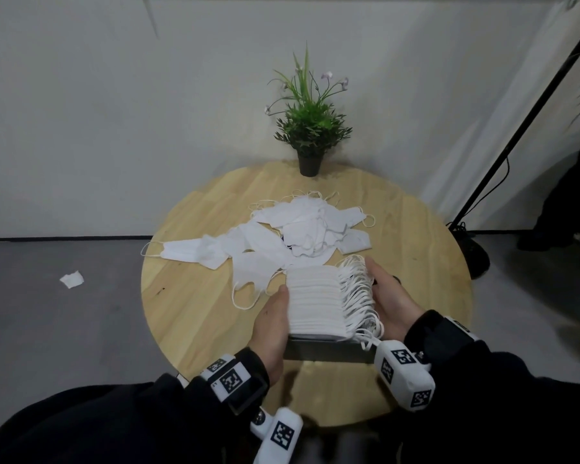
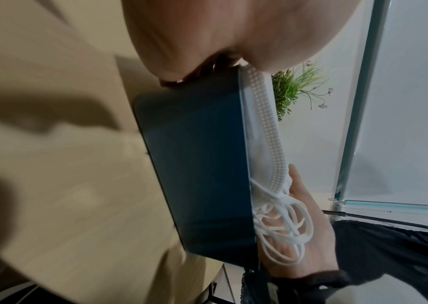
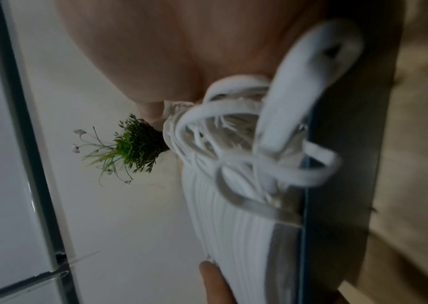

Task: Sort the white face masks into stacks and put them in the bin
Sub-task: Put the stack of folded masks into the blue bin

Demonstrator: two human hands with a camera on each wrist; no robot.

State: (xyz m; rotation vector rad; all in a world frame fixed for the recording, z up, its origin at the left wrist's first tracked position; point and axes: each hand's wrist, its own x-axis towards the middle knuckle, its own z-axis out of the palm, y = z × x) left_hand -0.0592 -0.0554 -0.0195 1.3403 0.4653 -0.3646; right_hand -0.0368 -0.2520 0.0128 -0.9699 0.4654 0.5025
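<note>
A: Where's the stack (image 1: 315,301)?

B: In the dark bin (image 1: 329,350) at the near edge of the round bench (image 1: 188,306). It's a thick block of white masks standing on edge, filling the bin and rising above its rim, with the ear loops (image 1: 360,296) all fanning out on the right.

A: And the hands?

B: One on each side of it. The left hand (image 1: 273,324) lies against the stack's left side, thumb along the top edge; the left wrist view shows its fingers bent round the far corner of the bin. The right hand (image 1: 390,301) lies flat against the loops, fingers straight, pressing them toward the stack.

A: Anything still unsorted?

B: Yes, a loose pile (image 1: 282,236) of masks lies spread across the middle of the bench, just beyond the bin, some overlapping, loops trailing out.

A: What else is around?

B: A potted plant (image 1: 308,128) at the far edge of the bench, against the white wall. A scrap (image 1: 71,279) of white lies on the grey floor to the left.
</note>
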